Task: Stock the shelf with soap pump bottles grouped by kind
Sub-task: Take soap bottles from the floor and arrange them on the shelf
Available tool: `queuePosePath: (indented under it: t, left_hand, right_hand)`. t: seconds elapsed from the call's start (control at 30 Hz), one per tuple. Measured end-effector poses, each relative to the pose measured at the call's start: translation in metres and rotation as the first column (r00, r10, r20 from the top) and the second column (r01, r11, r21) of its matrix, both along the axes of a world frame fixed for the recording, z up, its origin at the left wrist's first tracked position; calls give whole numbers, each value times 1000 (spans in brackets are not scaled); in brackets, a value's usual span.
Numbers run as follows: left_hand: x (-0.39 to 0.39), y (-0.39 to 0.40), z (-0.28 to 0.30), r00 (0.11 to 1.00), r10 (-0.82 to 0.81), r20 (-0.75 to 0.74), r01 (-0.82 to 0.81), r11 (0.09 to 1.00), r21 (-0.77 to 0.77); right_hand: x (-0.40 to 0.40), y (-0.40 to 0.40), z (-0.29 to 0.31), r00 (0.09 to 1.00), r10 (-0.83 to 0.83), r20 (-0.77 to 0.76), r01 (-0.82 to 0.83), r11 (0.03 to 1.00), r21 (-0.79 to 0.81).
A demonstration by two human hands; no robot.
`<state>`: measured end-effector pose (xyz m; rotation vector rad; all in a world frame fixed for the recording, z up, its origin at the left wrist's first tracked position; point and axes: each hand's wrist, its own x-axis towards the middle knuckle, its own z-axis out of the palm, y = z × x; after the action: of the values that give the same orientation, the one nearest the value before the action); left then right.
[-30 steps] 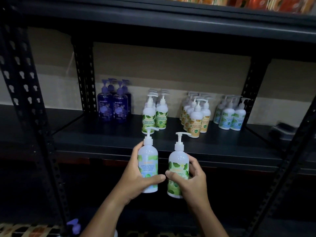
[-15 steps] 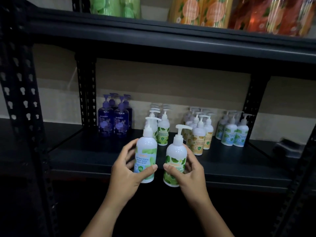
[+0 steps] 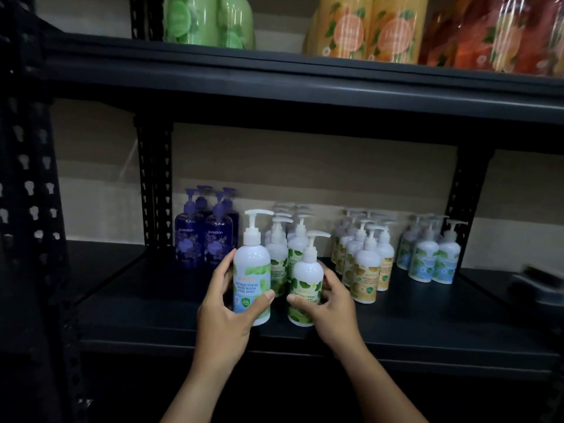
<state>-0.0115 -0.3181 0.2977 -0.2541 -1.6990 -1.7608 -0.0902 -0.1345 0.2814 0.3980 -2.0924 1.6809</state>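
This looks like a shop's stockroom or sales aisle. The rack is a dark metal shelf (image 3: 427, 319) on slotted, keyhole-punched uprights (image 3: 154, 184), of the boltless kind used for goods. Along its back edge stand many copies of the same products, lined up in rows by kind: purple pump bottles (image 3: 203, 239) toward the left upright, green-leaf labelled ones (image 3: 285, 248) beside them, yellow-labelled ones (image 3: 364, 257) next, and blue-labelled ones (image 3: 430, 254) by the right upright. The shelf board above (image 3: 305, 77) carries larger green (image 3: 207, 22), orange (image 3: 366, 25) and red (image 3: 494, 35) packs, again grouped by colour. Behind it all is a plain bare wall (image 3: 305, 166).
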Motion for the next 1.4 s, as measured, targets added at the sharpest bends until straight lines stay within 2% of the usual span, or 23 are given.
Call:
queuePosePath:
  t: [0.23, 0.53, 0.87, 1.3, 1.4]
  left_hand:
    - [-4, 1, -3, 1000, 2, 5, -2, 1000, 8]
    - [-4, -1, -3, 1000, 30, 3, -30, 999, 24]
    - [-1, -1, -3, 1000, 20, 12, -21, 1000, 15]
    - [2, 5, 2, 1000, 0, 10, 0, 1000, -18]
    - [2, 9, 3, 1000, -1, 2, 1, 1000, -19]
  right_hand:
    - [-31, -10, 8, 989, -148, 5, 147, 983, 109]
    - [-62, -19, -1, 976, -206, 73, 199, 976, 89]
    - [-68, -23, -5, 973, -210, 98, 203, 976, 79]
    - [-49, -22, 6, 973, -202, 115, 174, 961, 216]
    - [-42, -18, 7, 968, -211, 134, 165, 943, 290]
